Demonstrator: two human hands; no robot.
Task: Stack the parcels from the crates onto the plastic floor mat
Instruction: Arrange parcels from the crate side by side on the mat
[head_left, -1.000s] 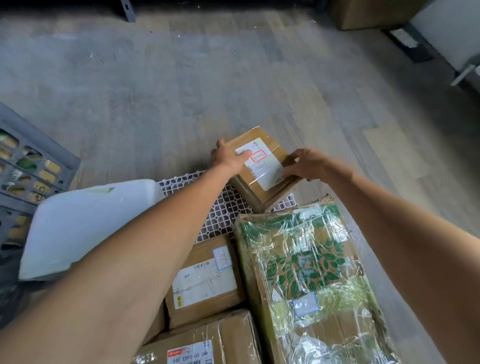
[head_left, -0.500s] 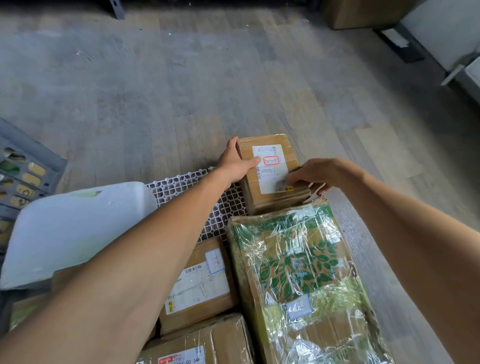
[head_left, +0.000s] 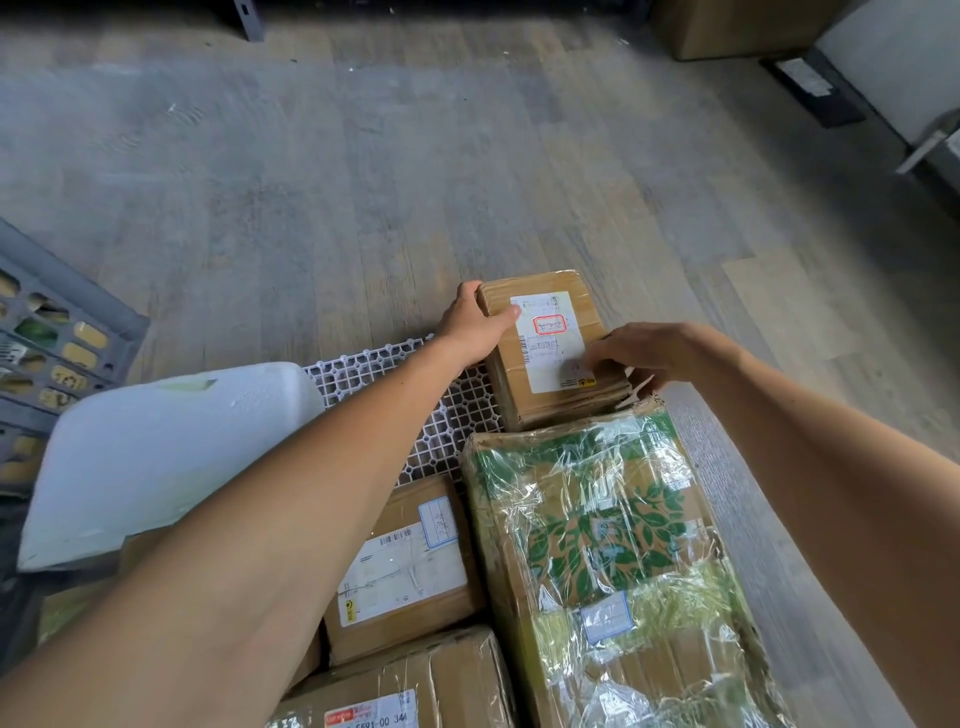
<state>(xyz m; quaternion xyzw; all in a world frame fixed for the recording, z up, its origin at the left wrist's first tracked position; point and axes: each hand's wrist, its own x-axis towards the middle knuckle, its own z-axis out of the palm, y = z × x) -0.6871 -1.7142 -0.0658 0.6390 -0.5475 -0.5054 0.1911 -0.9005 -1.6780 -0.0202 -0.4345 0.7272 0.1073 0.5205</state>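
1. Seen from the person's head, looking down at a grey wooden floor with both bare forearms reaching forward.
2. A small brown box with a white label sits at the far end of a white plastic grid mat.
3. The left hand grips the box's left side, thumb lying on the top edge and pointing at the label.
4. The right hand rests on the box's near right corner, fingers curled down over the top; whether it clasps the box or only presses on it cannot be told.
5. Just in front of the box, touching it, lies a large carton with a green leaf print, wrapped in clear film.
6. Left of the carton lies a brown parcel with a white label, and nearer still a taped parcel with a red and white label.
7. A white padded bag lies to the left, covering part of the mat.
8. At the far left edge stands a grey crate with slotted walls; parcels show through the slots.
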